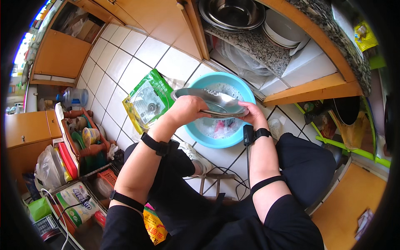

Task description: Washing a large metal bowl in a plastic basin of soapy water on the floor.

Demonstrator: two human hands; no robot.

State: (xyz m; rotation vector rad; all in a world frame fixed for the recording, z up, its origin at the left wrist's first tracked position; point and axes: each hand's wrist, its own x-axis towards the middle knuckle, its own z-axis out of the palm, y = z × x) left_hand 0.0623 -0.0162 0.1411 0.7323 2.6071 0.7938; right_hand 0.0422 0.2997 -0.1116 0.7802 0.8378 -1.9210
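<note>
A shiny metal basin is tilted above a light-blue plastic tub. My left hand grips its left rim, with the fingers curled under the edge. On the opposite rim, my right hand has hold of the metal. Inside the tub is foamy water with a pink and dark item, partly under the suds; I cannot tell what it is. The raised basin hides the tub's middle. Left of the tub, a clear round lid with a knob lies on a green and yellow plastic bag.
An open cabinet ahead has stacked metal basins and white bowls on a granite shelf. A wooden rack with crockery stands left. My knees and white shoe border the tub. Loose cable runs over the floor.
</note>
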